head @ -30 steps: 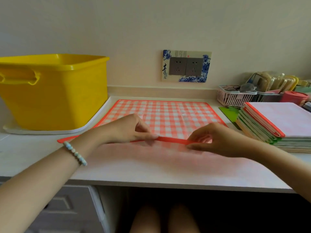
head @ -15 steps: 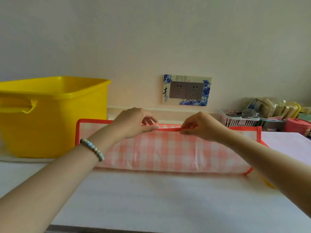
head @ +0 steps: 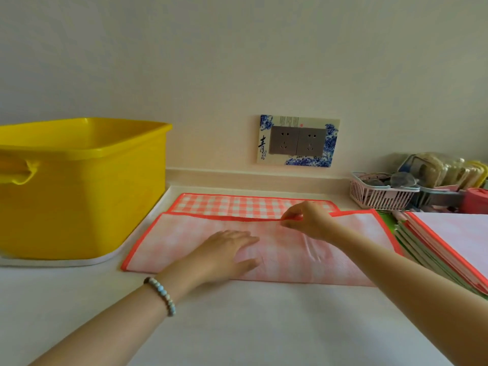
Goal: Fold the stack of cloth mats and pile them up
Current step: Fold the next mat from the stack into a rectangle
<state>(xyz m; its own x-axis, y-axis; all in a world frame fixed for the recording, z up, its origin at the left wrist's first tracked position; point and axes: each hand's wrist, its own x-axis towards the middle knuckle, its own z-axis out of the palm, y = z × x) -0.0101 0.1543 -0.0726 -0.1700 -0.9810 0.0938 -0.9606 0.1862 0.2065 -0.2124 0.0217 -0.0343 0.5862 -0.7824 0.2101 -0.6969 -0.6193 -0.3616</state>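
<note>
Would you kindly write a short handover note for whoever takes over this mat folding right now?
Left hand: presses flat on the checked mat, on its folded-over half.
Right hand: fingers pinch the flap's red edge near its middle.
The mat lies on the counter, first fold nearly laid, a far strip uncovered.
The stack of mats sits to its right.
Left to do: align the edges, fold again, pile it.

Yellow tub (head: 92, 196) cut by the left edge, mat stack (head: 449, 239) by the right; basket (head: 380, 198) contents blurred.
</note>
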